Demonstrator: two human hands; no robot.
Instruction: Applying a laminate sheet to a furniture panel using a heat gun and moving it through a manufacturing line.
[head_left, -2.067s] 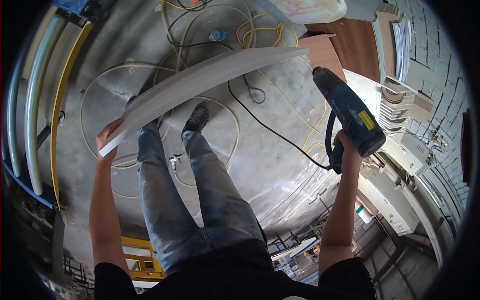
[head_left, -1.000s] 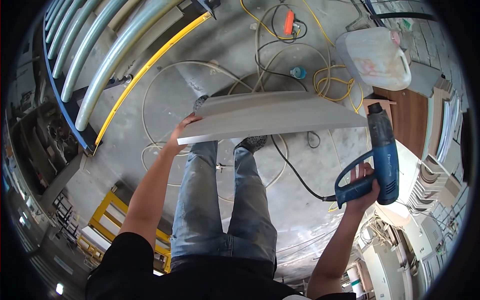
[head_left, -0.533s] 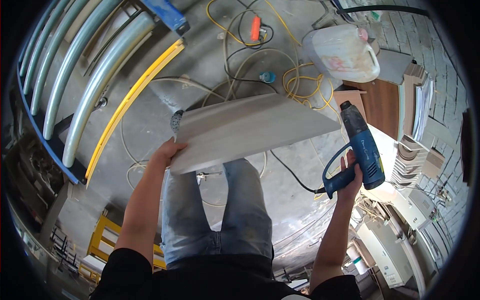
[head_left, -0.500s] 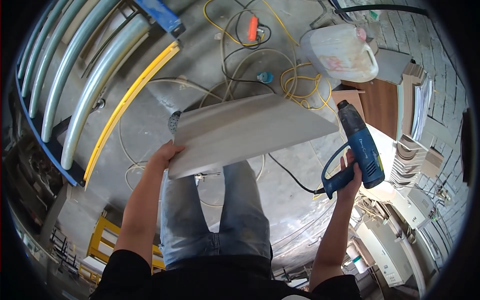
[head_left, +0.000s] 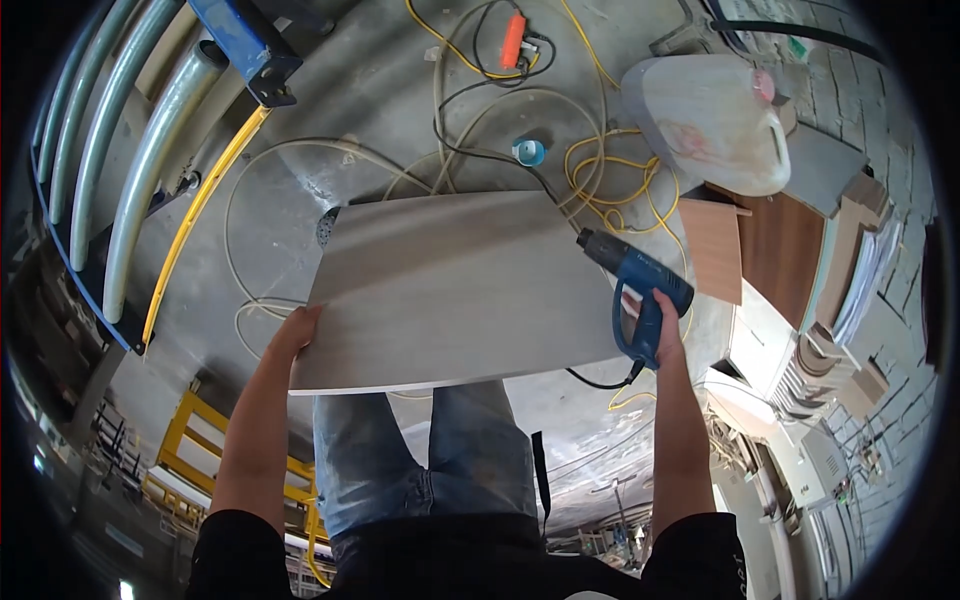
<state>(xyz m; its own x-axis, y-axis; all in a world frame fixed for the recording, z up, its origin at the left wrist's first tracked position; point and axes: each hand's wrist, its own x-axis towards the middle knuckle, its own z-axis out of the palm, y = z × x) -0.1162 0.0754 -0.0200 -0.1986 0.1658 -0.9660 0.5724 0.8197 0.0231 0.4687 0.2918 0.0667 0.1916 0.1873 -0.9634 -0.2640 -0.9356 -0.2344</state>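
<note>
A large grey panel (head_left: pixel 450 290) lies in front of me at waist height, its near edge over my jeans. My left hand (head_left: pixel 297 330) grips its left edge, the thumb on top and the fingers hidden beneath. My right hand (head_left: pixel 662 325) is wrapped round the handle of a blue heat gun (head_left: pixel 648 280) with a dark nozzle. The heat gun is at the panel's right edge, its nozzle pointing left toward the far right corner. A black cord runs from the handle's base and passes behind the panel.
Yellow cable (head_left: pixel 610 180) and a grey hose (head_left: pixel 290 145) coil on the floor beyond. A blue cup-like piece (head_left: pixel 528 152) and an orange device (head_left: pixel 513 40) lie there. At right stand a plastic canister (head_left: pixel 710 125) and leaning boards (head_left: pixel 775 255); at left, a rack of metal tubes (head_left: pixel 150 190).
The heat gun has moved left, close to the panel's right edge. The panel has turned and tilted so more of its face shows. My left hand has shifted slightly left with it.
</note>
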